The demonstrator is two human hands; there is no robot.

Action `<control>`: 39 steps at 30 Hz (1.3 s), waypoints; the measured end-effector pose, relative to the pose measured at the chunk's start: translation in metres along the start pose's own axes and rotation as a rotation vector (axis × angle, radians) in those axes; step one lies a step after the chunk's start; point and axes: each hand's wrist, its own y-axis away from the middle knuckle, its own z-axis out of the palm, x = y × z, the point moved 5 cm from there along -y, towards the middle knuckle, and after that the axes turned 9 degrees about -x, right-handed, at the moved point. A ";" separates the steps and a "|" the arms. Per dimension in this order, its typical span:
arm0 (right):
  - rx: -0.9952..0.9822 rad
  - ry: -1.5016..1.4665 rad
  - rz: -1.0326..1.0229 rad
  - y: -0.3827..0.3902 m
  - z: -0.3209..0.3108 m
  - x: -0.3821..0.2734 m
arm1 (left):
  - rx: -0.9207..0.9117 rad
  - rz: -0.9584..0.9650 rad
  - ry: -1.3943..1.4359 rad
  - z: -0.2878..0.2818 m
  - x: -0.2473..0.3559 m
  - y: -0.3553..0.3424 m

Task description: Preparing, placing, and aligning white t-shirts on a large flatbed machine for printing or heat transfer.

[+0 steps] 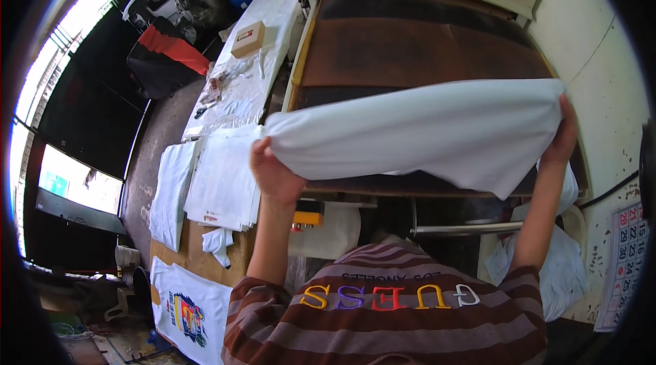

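Cloth (410, 129), white and spread between both hands, hangs above the near part of a flat brown bed (396, 51). The left hand (277, 172) is clamped on its left end, the right hand (562, 134) on its right, fingers partly hidden. Its loose lower edge sags to a point toward the right; if one grip slackens, that corner could fold under and crease. Left of the bed lie stacked white sheets (222, 177) and, nearer, a printed garment (215, 310).
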 end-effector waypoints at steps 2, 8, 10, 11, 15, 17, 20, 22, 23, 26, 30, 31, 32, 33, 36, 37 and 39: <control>-0.010 0.008 -0.033 -0.028 0.007 -0.013 | -0.093 0.109 -0.122 0.011 0.031 -0.014; -0.477 -0.055 -0.040 -0.079 0.048 -0.048 | -0.111 0.335 -0.563 0.066 0.096 -0.074; -0.270 0.110 -0.170 -0.091 0.046 -0.050 | -0.201 0.310 -0.490 0.068 0.110 -0.086; -0.057 0.276 -0.294 -0.094 0.041 -0.057 | -0.289 0.284 -0.414 0.073 0.111 -0.092; -0.047 0.410 -0.275 -0.131 0.027 -0.070 | 0.157 0.451 -0.680 0.071 0.140 -0.101; -0.049 0.388 -0.270 -0.148 0.023 -0.075 | 0.182 0.421 -0.671 0.076 0.143 -0.116; -0.094 0.462 -0.186 -0.168 0.035 -0.057 | 0.159 0.396 -0.764 0.074 0.132 -0.155; -0.226 0.566 -0.070 -0.189 0.052 -0.025 | 0.189 0.222 -0.899 0.047 0.131 -0.189; -0.269 0.502 0.061 -0.212 0.039 -0.006 | 0.175 -0.012 -0.838 0.016 0.141 -0.206; -0.377 0.390 0.344 -0.271 0.012 0.046 | 0.440 -0.301 -0.882 -0.077 0.149 -0.279; -0.273 0.345 0.055 -0.329 0.020 0.052 | 0.168 0.200 -1.110 -0.067 0.174 -0.365; -0.237 0.273 -0.029 -0.335 0.027 0.045 | 0.018 0.354 -1.094 -0.049 0.177 -0.374; -0.194 0.208 -0.112 -0.338 0.026 0.034 | -0.030 0.404 -1.102 -0.034 0.176 -0.380; -0.189 0.210 -0.121 -0.340 0.026 0.029 | -0.076 0.454 -1.110 -0.021 0.175 -0.384; -0.183 0.160 -0.178 -0.339 0.019 0.032 | -0.032 0.394 -1.124 -0.026 0.181 -0.381; -0.149 0.219 -0.147 -0.334 0.016 0.045 | -0.003 0.336 -1.150 -0.033 0.185 -0.377; -0.105 0.385 -0.048 -0.341 -0.010 0.076 | 0.034 0.334 -1.218 -0.066 0.190 -0.371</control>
